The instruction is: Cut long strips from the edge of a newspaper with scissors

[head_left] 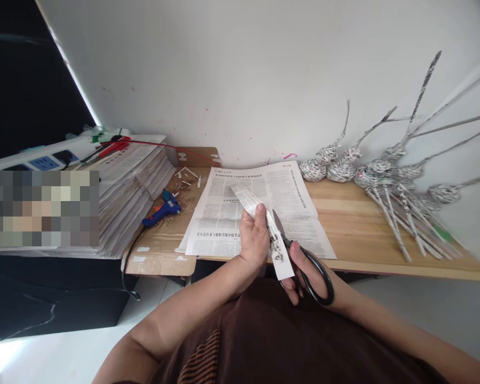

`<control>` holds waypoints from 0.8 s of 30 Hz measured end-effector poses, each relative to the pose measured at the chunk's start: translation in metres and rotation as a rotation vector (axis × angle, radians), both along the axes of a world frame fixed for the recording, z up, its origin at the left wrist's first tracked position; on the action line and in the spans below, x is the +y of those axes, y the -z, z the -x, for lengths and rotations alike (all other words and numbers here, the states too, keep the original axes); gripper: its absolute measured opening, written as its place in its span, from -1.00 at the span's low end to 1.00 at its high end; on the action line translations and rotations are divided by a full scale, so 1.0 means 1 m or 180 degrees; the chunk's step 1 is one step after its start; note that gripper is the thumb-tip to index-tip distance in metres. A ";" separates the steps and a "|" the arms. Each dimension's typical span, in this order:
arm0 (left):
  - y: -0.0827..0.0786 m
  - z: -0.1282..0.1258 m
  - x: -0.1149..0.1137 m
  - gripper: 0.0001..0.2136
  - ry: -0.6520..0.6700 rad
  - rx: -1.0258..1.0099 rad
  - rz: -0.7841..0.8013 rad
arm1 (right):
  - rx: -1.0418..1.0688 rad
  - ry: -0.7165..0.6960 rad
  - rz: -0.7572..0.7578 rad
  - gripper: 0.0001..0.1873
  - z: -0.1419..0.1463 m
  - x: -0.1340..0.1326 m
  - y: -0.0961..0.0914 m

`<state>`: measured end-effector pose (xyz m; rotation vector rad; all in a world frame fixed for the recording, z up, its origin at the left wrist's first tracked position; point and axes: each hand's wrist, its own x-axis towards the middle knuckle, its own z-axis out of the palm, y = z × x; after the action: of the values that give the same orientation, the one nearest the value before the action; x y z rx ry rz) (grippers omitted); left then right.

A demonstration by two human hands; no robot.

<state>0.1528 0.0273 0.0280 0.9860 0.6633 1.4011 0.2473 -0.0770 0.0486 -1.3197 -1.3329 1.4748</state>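
Note:
My left hand (254, 234) is closed on a narrow folded strip of newspaper (251, 201), held up over the table's front edge. My right hand (304, 272) grips black-handled scissors (304, 261), fingers through the loops. The blades are partly apart and sit against the strip just right of my left thumb. Below both hands an open newspaper sheet (232, 218) lies flat on the wooden table (356, 218).
A blue glue gun (162, 209) lies left of the sheet on cardboard (156, 250), its cord hanging off the edge. A tall stack of newspapers (132, 186) with a power strip (44, 159) stands at left. Rolled paper sticks (400, 218) and woven paper shapes (336, 165) lie at right.

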 end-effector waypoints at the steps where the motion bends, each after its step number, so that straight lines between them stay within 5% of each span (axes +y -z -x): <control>1: 0.000 0.000 -0.001 -0.73 0.0007 -0.0011 0.0014 | 0.0007 -0.0012 -0.0042 -0.21 0.000 0.001 0.002; 6: -0.001 0.001 0.000 -0.72 -0.0024 0.0017 0.0012 | -0.0025 -0.0019 -0.0039 -0.16 0.001 0.002 0.008; 16: 0.004 0.001 0.002 -0.69 -0.0062 -0.0172 0.0288 | -0.0411 0.0235 0.0118 -0.26 0.005 0.000 -0.013; 20: -0.006 0.011 0.009 -0.64 0.0477 -0.0763 0.0531 | -0.0446 0.0298 0.0272 -0.30 -0.002 -0.002 -0.016; 24: -0.022 0.023 0.023 -0.65 0.0495 -0.0787 0.0552 | -0.0451 0.0235 0.0468 -0.35 -0.006 -0.006 -0.014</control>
<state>0.1300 0.0503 0.0498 0.6986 0.5032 1.2792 0.2536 -0.0832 0.0623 -1.5764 -1.2688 1.4747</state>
